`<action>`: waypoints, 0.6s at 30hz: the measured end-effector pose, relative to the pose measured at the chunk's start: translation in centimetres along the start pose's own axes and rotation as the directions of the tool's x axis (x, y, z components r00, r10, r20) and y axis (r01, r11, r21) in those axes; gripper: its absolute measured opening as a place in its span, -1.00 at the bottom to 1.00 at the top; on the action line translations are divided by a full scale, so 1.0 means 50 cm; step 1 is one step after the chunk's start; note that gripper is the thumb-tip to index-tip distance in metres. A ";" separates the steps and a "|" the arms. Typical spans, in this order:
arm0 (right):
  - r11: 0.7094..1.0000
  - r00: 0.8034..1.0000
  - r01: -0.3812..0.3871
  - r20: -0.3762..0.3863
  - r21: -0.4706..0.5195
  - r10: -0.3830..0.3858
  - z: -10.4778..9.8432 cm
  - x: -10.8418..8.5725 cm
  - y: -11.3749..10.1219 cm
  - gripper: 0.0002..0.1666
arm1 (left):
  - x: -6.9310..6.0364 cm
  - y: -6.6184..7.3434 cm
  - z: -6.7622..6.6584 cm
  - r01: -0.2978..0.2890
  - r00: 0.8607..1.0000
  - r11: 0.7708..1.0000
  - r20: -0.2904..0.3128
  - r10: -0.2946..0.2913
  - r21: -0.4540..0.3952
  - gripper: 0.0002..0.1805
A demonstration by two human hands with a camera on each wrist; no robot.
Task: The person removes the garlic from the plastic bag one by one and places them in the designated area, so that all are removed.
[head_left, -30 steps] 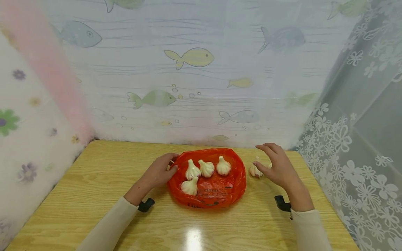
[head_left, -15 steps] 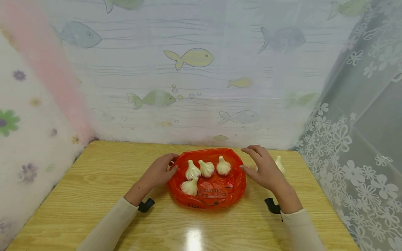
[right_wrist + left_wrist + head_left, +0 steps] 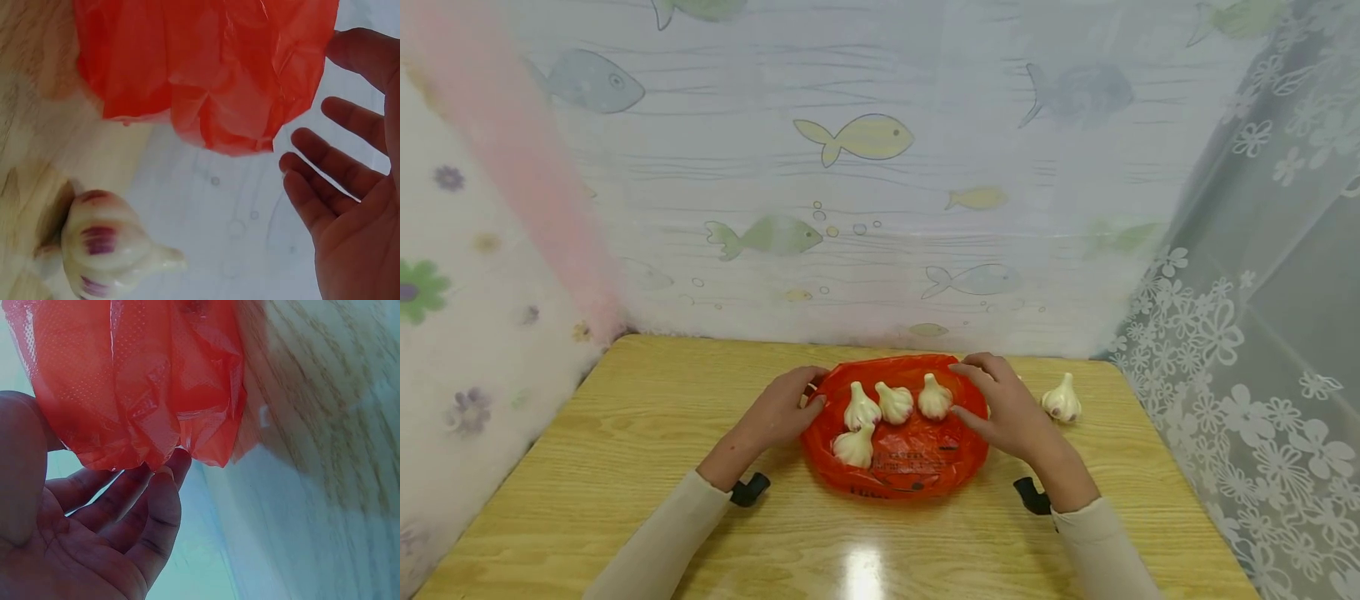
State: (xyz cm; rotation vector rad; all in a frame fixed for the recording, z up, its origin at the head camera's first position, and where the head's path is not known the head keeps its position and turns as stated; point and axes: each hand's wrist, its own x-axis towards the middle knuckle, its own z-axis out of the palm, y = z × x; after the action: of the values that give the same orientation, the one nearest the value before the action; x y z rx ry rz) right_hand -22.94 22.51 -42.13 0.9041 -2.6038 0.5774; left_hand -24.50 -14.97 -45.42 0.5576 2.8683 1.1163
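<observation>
a red plastic bag [image 3: 887, 490] sat on the wooden desk [image 3: 587, 467], spread out like a shallow basin, with dark printing toward its 6 o'clock side. with the bag as the dial in the head view and 12 o'clock toward the far side, four bulbs lay inside it: the first garlic bulb [image 3: 861, 410] at 10 o'clock, the second garlic bulb [image 3: 895, 405] near 12 with its stem leaning to 11, the third garlic bulb [image 3: 934, 398] at 1, and the fourth garlic bulb [image 3: 852, 450] at 8, tilted, its stem pointing to 1 and meeting the first in that view.

the person's left grip [image 3: 786, 407], a bare hand, was at 9 o'clock, fairly narrow, thumb over the rim and bent fingers against the outside, and it had hold of the red plastic. the right grip [image 3: 1006, 407] was at 3 o'clock, spread wide with nothing in its hold, fingertips by the rim near 2 and thumb toward the third bulb. in the right wrist view its lower fingers were apart from the bag; whether the thumb tip touched it could not be told.

a fifth garlic bulb [image 3: 1062, 398] stood on the desk at 3 o'clock, beyond the right grip. the right wrist view showed a purple-streaked bulb [image 3: 109, 247], base down on the wood; which one was unclear.

a fish-printed curtain [image 3: 737, 125] hung beyond 12 o'clock.
</observation>
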 end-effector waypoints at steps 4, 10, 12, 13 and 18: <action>1.000 1.000 -0.009 0.021 0.006 0.009 0.008 0.006 -0.003 -0.31 | 0.000 0.000 0.001 -0.003 1.000 1.000 -0.001 0.003 -0.001 -0.54; 0.999 0.999 0.014 0.035 0.032 -0.015 0.013 0.023 -0.015 -0.30 | 0.001 0.002 0.000 0.003 1.000 1.000 0.006 -0.003 -0.006 -0.54; 0.999 0.999 0.017 0.045 0.042 -0.019 0.015 0.029 -0.019 -0.28 | 0.001 0.002 0.000 0.002 1.000 1.000 0.005 -0.002 -0.007 -0.54; 0.999 0.999 0.016 0.051 0.047 -0.019 0.017 0.032 -0.021 -0.28 | 0.001 0.002 0.000 0.002 1.000 1.000 0.005 -0.002 -0.009 -0.54; 0.998 0.996 0.006 0.083 0.069 -0.012 0.027 0.043 -0.029 -0.25 | 0.000 0.001 -0.001 -0.001 1.000 1.000 0.003 0.001 -0.008 -0.54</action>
State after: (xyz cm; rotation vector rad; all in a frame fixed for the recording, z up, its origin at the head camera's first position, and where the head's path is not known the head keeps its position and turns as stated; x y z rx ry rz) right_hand -23.84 19.72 -42.01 0.9808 -2.6671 0.6438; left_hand -24.51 -14.99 -45.35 0.5593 2.8599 1.1249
